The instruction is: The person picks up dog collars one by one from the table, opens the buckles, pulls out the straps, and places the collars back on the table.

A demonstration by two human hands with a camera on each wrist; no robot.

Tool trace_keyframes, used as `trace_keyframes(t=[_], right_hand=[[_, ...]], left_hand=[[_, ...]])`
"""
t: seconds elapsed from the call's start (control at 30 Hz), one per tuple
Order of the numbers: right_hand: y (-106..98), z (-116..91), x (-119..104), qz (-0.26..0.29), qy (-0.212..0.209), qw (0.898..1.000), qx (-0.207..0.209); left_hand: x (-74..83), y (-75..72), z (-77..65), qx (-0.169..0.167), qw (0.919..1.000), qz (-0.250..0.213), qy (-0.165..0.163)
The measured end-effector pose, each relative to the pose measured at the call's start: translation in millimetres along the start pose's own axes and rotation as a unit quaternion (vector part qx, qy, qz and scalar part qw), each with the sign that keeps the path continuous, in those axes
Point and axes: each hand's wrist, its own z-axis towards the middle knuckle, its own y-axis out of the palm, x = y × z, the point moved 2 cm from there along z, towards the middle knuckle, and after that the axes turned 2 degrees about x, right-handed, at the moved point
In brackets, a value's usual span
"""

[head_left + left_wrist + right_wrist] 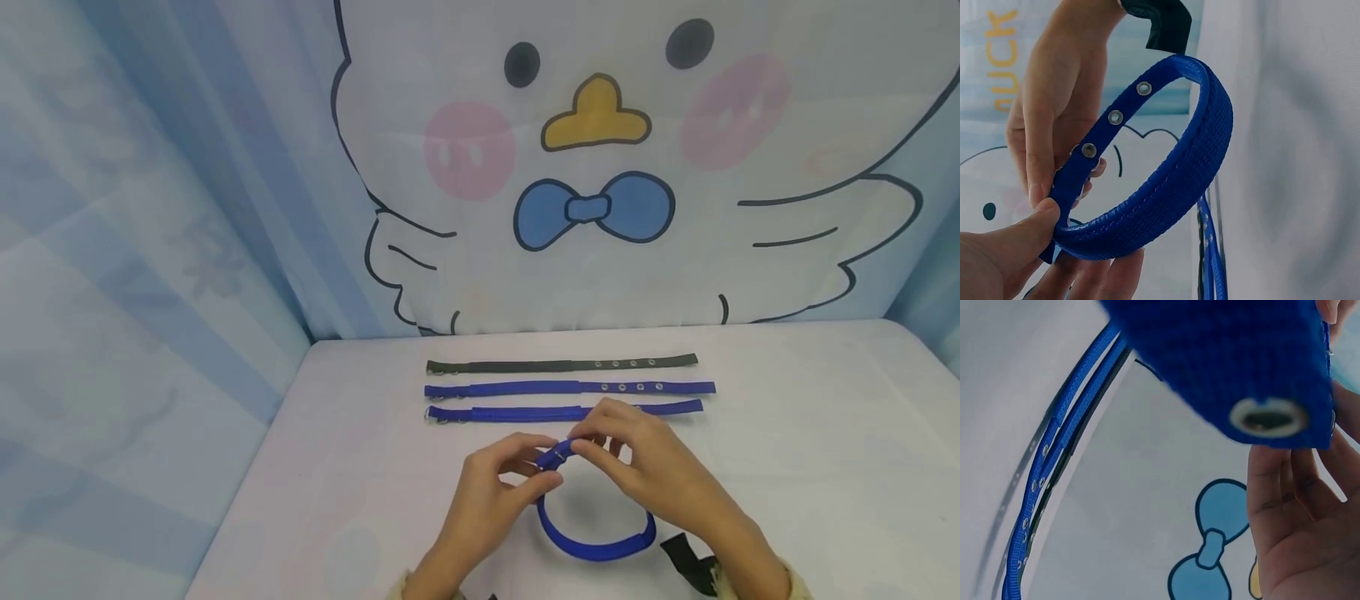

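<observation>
A blue collar [596,551] with metal eyelets is bent into a loop and held up between both hands. At its buckle end, my left hand [489,497] pinches the band between thumb and fingers. My right hand [654,468] pinches the strap just right of the metal buckle [555,456]. In the left wrist view the padded part of the collar [1166,200] curves outward, with my left thumb on the lower end. The right wrist view shows the strap [1229,356] close up, one eyelet near its edge; the fingers partly hide the buckle.
Flat on the white table [360,500] behind the hands lie three straight collars: a dark green one [525,367], a blue one [525,388] and another blue one [525,414]. A dark band [688,563] is by my right wrist. A cartoon-printed curtain [465,275] backs the table.
</observation>
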Motion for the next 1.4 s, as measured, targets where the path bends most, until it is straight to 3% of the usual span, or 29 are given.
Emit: trace_keyframes(t=[0.37, 0.73, 1.0, 1.4], right_hand=[[1, 0, -2, -0.024, 0.017, 0.999, 0.035], [3, -1, -4, -0.046, -0.002, 0.995, 0.093], [7, -1, -5, -0.031, -0.021, 0.986, 0.161], [12, -2, -9, -0.040, -0.015, 0.974, 0.224]], left_hand=[[1.1, 1.9, -1.5, 0.016, 0.9997, -0.020, 0.005], [5.1, 2.3, -5.1, 0.043, 0.9985, -0.029, 0.020], [8.2, 3.2, -6.5, 0.048, 0.9981, -0.037, 0.014], [10.9, 3.2, -8.6, 0.077, 0.9962, -0.031, 0.025]])
